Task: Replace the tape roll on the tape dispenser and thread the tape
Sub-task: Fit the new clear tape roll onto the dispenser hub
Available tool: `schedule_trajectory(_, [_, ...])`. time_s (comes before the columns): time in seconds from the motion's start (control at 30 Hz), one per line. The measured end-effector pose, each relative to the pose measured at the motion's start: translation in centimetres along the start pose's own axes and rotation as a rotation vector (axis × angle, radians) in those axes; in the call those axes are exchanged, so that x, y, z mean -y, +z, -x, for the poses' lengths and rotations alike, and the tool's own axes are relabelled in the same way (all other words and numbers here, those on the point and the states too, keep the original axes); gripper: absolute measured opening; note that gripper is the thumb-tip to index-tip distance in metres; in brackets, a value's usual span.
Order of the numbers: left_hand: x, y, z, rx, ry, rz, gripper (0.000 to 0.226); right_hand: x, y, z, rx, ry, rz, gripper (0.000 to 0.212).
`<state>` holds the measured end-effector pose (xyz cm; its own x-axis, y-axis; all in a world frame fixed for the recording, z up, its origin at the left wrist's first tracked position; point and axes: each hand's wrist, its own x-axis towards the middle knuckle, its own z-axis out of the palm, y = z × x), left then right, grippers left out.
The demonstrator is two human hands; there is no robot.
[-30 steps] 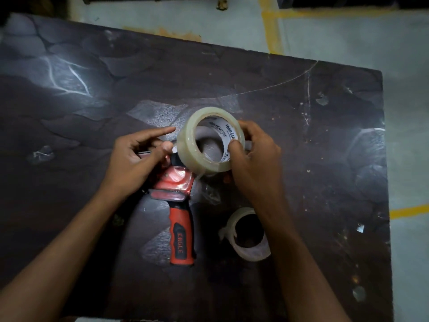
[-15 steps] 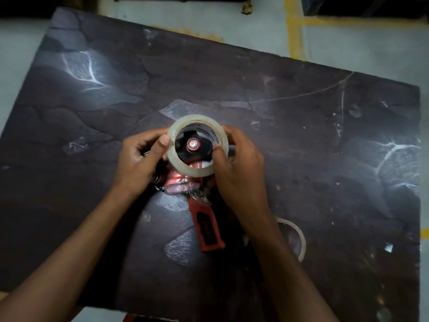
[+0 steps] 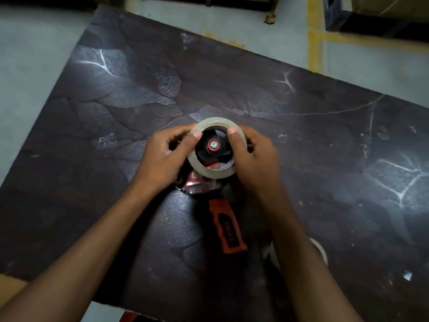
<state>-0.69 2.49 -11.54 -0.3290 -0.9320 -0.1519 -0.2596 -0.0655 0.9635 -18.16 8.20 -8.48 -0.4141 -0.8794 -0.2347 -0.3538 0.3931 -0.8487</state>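
Observation:
A clear tape roll (image 3: pixel 210 172) sits around the black hub of a red tape dispenser (image 3: pixel 226 223), which lies flat on the dark table (image 3: pixel 325 159). The hub's red centre and silver bolt show through the roll's opening. My left hand (image 3: pixel 163 156) grips the roll's left rim, thumb on top. On the right rim rests my right hand (image 3: pixel 256 156), its thumb pressing the upper edge. The dispenser's red and black handle points toward me. An old, nearly used-up roll (image 3: pixel 321 251) lies at the lower right, mostly hidden behind my right forearm.
The dark tabletop is scratched and dotted with small tape scraps. Grey floor with yellow lines (image 3: pixel 314 43) lies beyond the far edge. A cardboard corner (image 3: pixel 9 284) shows at the lower left and dark boxes (image 3: pixel 376 15) stand at the top right.
The tape roll, held tilted above the dispenser a second ago, now sits down over the hub. Both hands have shifted onto its rim, and the view has moved so the table sits more to the right.

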Motion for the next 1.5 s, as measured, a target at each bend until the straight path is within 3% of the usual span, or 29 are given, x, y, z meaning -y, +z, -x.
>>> schedule_trajectory(0.13, [-0.2, 0.1, -0.4, 0.057, -0.051, -0.041, 0.034, 0.3, 0.4, -0.3, 0.019, 0.025, 0.059, 0.043])
schedule_trajectory(0.27, [-0.8, -0.1, -0.6, 0.092, -0.102, -0.052, 0.032, 0.6, 0.5, -0.8, 0.025, 0.036, 0.056, 0.034])
schedule_trajectory(0.63, [-1.0, -0.2, -0.8, 0.01, -0.11, -0.169, 0.05, 0.4, 0.8, -1.2, 0.039, 0.118, -0.004, 0.038])
schedule_trajectory(0.77, [-0.5, -0.4, -0.6, -0.005, -0.101, -0.192, 0.032, -0.2, 1.5, -0.9, 0.03, 0.15, -0.086, 0.033])
schedule_trajectory(1.03, [0.0, -0.4, -0.1, -0.069, -0.075, -0.07, 0.038, -0.1, 3.5, 2.0, -0.097, 0.109, -0.214, 0.03])
schedule_trajectory(1.13, [0.1, -0.5, 0.3, -0.044, -0.05, -0.007, 0.031, -0.3, 3.5, 2.4, -0.097, 0.152, -0.255, 0.032])
schedule_trajectory(1.27, [0.2, -0.4, 0.4, -0.089, -0.077, 0.003, 0.024, -0.6, 2.6, 2.5, -0.087, 0.206, -0.338, 0.019])
schedule_trajectory(1.33, [0.1, -0.4, 0.5, -0.117, -0.075, -0.011, 0.02, -0.5, 2.5, 2.6, -0.069, 0.158, -0.344, 0.017])
schedule_trajectory(1.5, [0.1, -0.5, 0.7, -0.118, -0.046, -0.054, 0.023, -1.4, 3.0, 2.6, -0.056, 0.02, -0.377, 0.035])
